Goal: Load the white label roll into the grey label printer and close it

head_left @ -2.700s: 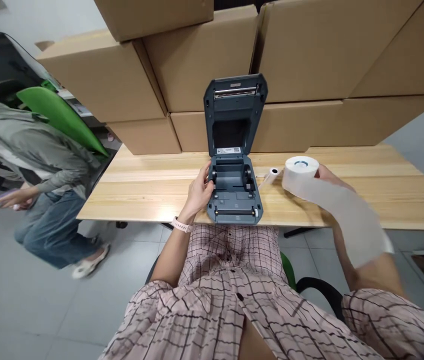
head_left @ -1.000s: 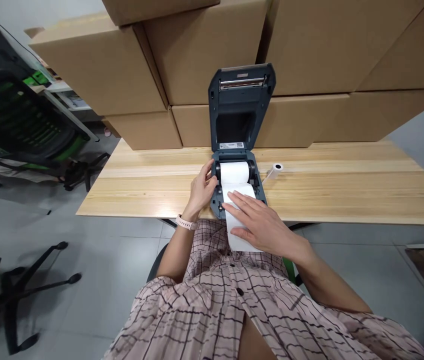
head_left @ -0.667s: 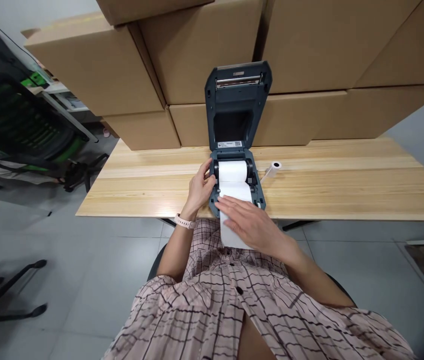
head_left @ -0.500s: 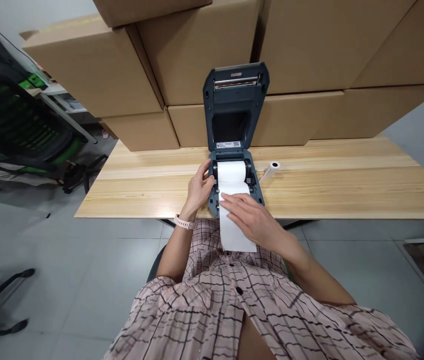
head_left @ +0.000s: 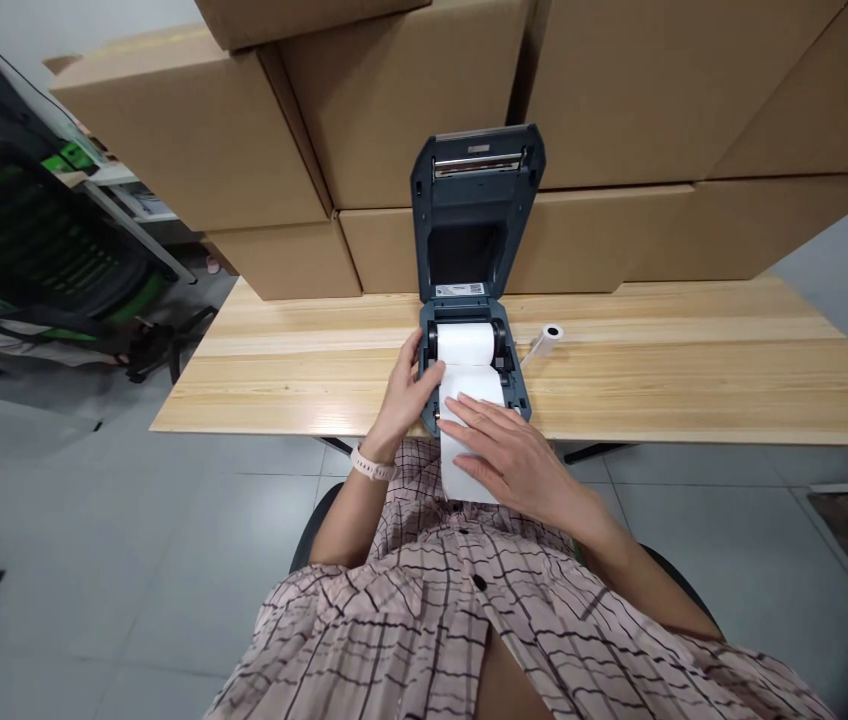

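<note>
A dark grey label printer (head_left: pixel 424 313) stands at the table's front edge with its lid (head_left: pixel 479 215) raised. Inside sits a white paper roll (head_left: pixel 465 343), and its paper strip (head_left: pixel 461 482) runs forward over the printer's front and hangs past the table edge. My left hand (head_left: pixel 403 398) grips the printer's left side, fingers along the outer wall and thumb over the rim near the strip's left edge. Flat on the strip lies my right hand (head_left: pixel 510 452), its fingers stretched out and slightly spread.
A small white roll (head_left: pixel 546 338) lies right of the printer on the wooden table (head_left: pixel 304 365). Stacked cardboard boxes (head_left: pixel 424 90) stand close behind the raised lid. To the left is a black and green office chair (head_left: pixel 34 240).
My right hand has slid a little toward me along the strip, its fingers spreading more. My left thumb has moved right, over to the strip's edge.
</note>
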The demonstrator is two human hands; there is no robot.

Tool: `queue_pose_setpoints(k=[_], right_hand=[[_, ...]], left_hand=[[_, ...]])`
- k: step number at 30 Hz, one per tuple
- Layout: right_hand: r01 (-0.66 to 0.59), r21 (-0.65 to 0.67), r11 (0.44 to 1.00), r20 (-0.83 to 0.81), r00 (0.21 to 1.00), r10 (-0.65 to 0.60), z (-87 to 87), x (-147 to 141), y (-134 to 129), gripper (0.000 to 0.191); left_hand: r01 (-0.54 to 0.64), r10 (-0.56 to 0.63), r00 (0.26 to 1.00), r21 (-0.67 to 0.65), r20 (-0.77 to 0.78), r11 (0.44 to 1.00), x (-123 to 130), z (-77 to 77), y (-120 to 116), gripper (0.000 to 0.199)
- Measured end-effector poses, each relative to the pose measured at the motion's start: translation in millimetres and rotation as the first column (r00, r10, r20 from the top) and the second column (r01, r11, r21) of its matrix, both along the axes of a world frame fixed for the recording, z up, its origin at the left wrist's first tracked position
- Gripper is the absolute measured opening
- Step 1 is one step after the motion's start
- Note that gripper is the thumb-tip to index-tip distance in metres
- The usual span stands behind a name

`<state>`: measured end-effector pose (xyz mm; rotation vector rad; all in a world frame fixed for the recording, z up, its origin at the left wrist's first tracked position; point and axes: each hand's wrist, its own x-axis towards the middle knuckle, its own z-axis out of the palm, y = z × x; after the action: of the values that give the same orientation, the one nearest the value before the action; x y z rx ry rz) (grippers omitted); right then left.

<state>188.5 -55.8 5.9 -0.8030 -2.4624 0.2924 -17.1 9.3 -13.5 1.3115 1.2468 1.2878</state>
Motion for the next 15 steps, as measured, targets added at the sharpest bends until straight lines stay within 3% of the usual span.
queue_pose_setpoints(k=[3, 5, 6, 9, 11, 13, 15], right_hand=[[-0.105, -0.107, 0.989, -0.187, 0.979, 0.084, 12.8, 12.3, 11.0, 0.033], [-0.073, -0.145, 0.987, -0.377, 0.926, 0.013, 29.2, 24.0, 33.6, 0.027], [0.010, -0.141, 0.990, -0.472, 0.878, -0.076, 38.1, 29.8, 50.9, 0.024], [0.306, -0.105, 0.946, -0.683, 0.669, -0.292, 59.6, 42.2, 122.9, 0.025], [0.296, -0.220, 0.929, -0.734, 0.577, -0.358, 67.3, 44.6, 177.6, 0.037], [0.288, -0.290, 0.913, -0.735, 0.543, -0.405, 71.8, 42.0, 226.4, 0.054], [0.254, -0.348, 0.902, -0.726, 0.536, -0.431, 76.0, 35.4, 263.0, 0.058]], left_hand=[[0.020, -0.021, 0.999, -0.044, -0.024, 0.999, 8.2, 3.8, -31.3, 0.091], [0.039, -0.040, 0.999, -0.082, -0.015, 0.996, 11.1, 5.6, -49.7, 0.101], [0.048, -0.049, 0.999, -0.096, -0.007, 0.994, 11.5, 6.0, -56.7, 0.104], [0.053, -0.053, 0.999, -0.114, 0.009, 0.992, 11.0, 4.7, -68.0, 0.111], [0.048, -0.047, 0.999, -0.124, 0.008, 0.991, 10.5, 3.0, -69.7, 0.114], [0.048, -0.044, 0.999, -0.143, 0.025, 0.989, 10.5, 2.8, -69.9, 0.118], [0.055, -0.047, 0.997, -0.162, 0.054, 0.985, 10.8, 4.8, -70.3, 0.122]])
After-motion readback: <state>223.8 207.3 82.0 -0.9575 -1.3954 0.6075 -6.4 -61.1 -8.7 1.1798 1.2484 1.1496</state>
